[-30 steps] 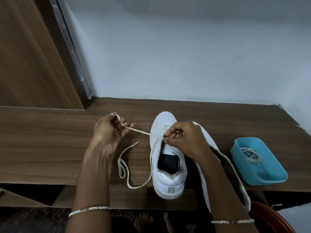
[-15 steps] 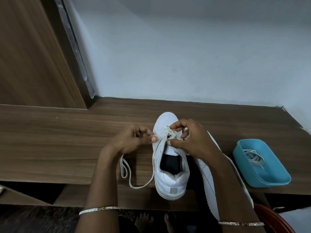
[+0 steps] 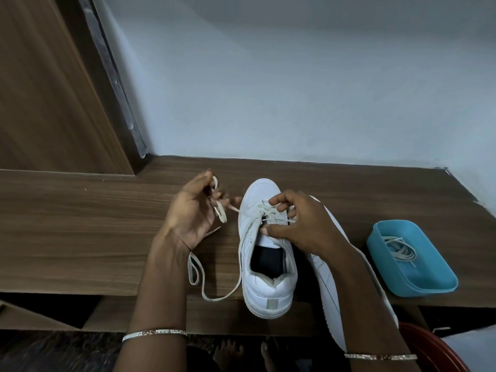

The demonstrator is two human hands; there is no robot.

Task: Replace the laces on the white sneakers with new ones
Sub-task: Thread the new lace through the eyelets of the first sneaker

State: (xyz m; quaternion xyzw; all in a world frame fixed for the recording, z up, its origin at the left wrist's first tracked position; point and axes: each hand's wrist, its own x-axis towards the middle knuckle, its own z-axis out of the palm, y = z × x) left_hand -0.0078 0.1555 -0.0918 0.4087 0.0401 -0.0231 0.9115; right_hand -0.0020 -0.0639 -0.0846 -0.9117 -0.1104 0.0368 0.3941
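Observation:
A white sneaker (image 3: 268, 285) stands upright on the wooden shelf (image 3: 80, 224), toe pointing away from me. My left hand (image 3: 193, 213) holds a length of its off-white lace (image 3: 221, 210), drawn out to the left of the eyelets. The lace's loose end trails in a loop (image 3: 198, 277) along the shelf's front edge. My right hand (image 3: 300, 226) sits on the sneaker's upper, fingers curled on the lace crossings and the tongue. The second white sneaker (image 3: 326, 277) lies on its side behind my right forearm, mostly hidden.
A blue plastic tub (image 3: 418, 277) with another coiled lace (image 3: 400, 251) sits at the shelf's right end. A wooden panel (image 3: 48, 89) rises at the left and a pale wall behind. A red round container (image 3: 434, 350) shows below right. Bare toes are visible under the shelf.
My left hand has pulled away from the eyelets to the left, drawing the lace out with it. My right hand stays on the sneaker's upper.

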